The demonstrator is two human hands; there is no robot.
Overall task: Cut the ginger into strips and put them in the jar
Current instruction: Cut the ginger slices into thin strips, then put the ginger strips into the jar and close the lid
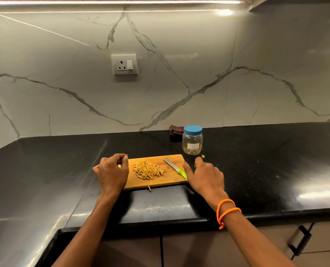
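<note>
A pile of pale ginger strips point(148, 170) lies in the middle of the wooden cutting board point(170, 180) on the black counter. A knife point(174, 167) with a green handle rests on the board's right part, blade pointing away. My left hand point(112, 174) is curled over the board's left end and seems to grip it. My right hand point(204, 176) lies at the board's right edge with fingers apart, thumb beside the knife handle, holding nothing. The clear jar point(192, 143) stands behind the board's right corner, its blue lid on, nothing visible inside.
One ginger strip point(149, 188) lies off the board's front edge and a small scrap point(203, 156) sits near the jar. A dark checked cloth point(174, 132) lies behind the jar at the marble wall. The counter's front edge point(160, 222) runs just below my wrists.
</note>
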